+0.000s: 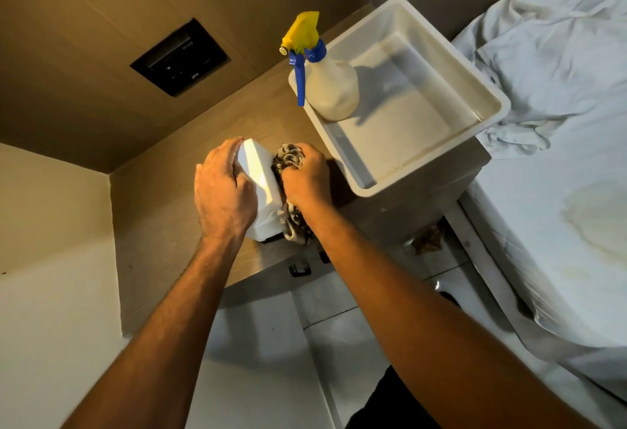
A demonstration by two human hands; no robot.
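A white box-shaped object (pixel 259 177) stands on the wooden bedside shelf (pixel 163 211). My left hand (pixel 222 191) lies over its left side and top, fingers curled round it. My right hand (pixel 307 182) grips a dark patterned cloth (pixel 288 157) and presses it against the box's right side. More of the cloth hangs below my right wrist. The lower part of the box is hidden by my hands.
A white plastic tub (pixel 488 96) sits on the shelf's right end, with a spray bottle (pixel 330 86) with a yellow and blue trigger head standing inside. A bed with pale rumpled sheets (pixel 556 82) lies to the right. A dark switch panel (pixel 179 57) is set in the wall.
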